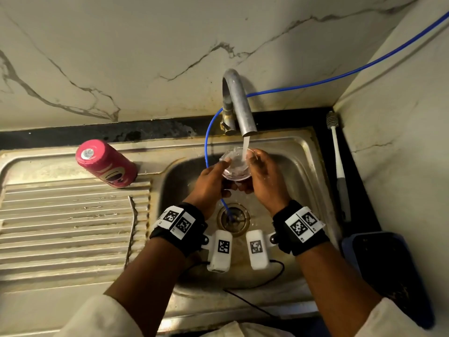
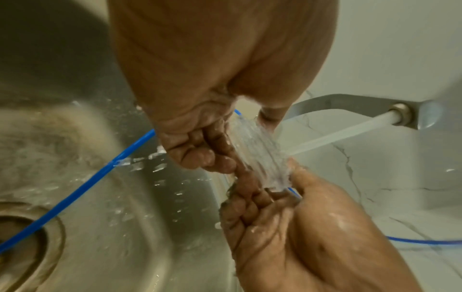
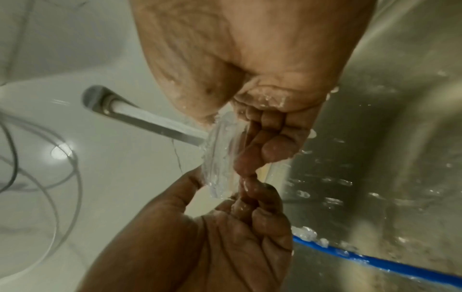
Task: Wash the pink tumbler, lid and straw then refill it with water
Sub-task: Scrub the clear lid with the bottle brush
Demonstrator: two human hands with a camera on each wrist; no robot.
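Note:
I hold a clear round lid [image 1: 234, 164] under the running tap [image 1: 239, 103]. My left hand [image 1: 218, 177] grips its left edge and my right hand [image 1: 256, 171] grips its right edge, thumbs on top and fingers curled beneath. The wrist views show the lid [image 2: 260, 152] [image 3: 220, 158] edge-on with water streaming over it, pinched between my left hand [image 2: 200, 142] [image 3: 240, 223] and right hand [image 2: 282, 213] [image 3: 265, 130]. The pink tumbler [image 1: 107, 164] stands upside down on the drainboard, left of the basin. A thin metal straw [image 1: 132, 227] lies on the drainboard ribs.
The steel sink basin [image 1: 175, 181] lies below my hands, with a drain [image 1: 233, 218] and a blue hose [image 1: 206, 147] running into it. A long-handled brush [image 1: 339, 161] lies along the right counter edge. A dark container [image 1: 388, 271] sits at the near right.

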